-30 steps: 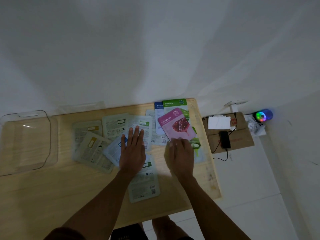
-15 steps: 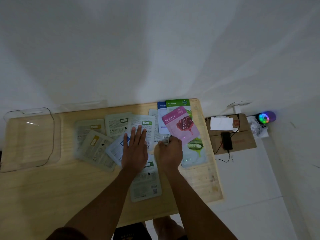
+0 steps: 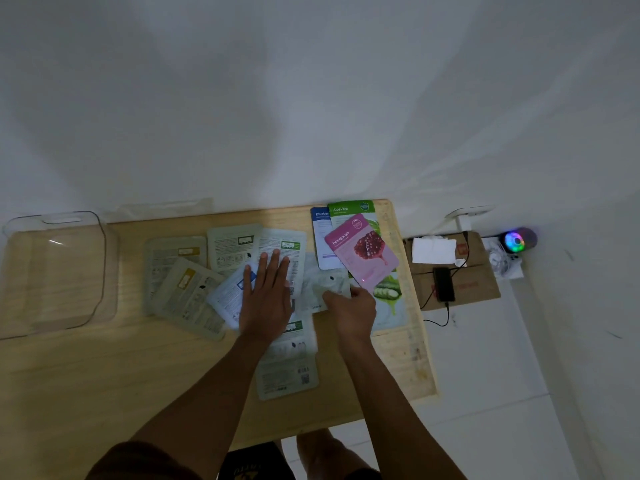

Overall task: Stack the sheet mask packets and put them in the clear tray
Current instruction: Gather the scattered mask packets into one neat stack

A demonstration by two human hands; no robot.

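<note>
Both bare forearms reach up from 6 o'clock, converging slightly toward 12. The left hand [image 3: 266,296] lies flat, palm down, fingers straight, close together and aimed at 12 o'clock. The right hand [image 3: 353,311], just beside it at 3 o'clock, is curled knuckles-up, fingertips tucked toward 10 o'clock in a loose pinching grip.

Both forearms bare to the elbow, no sleeves, watch or rings seen. Left hand [image 3: 266,299] & right hand [image 3: 353,311] bare, no gloves. Dark shorts [image 3: 256,462] at frame bottom w/ yellowish print, unreadable. Bare feet [image 3: 318,452] below table edge.
</note>
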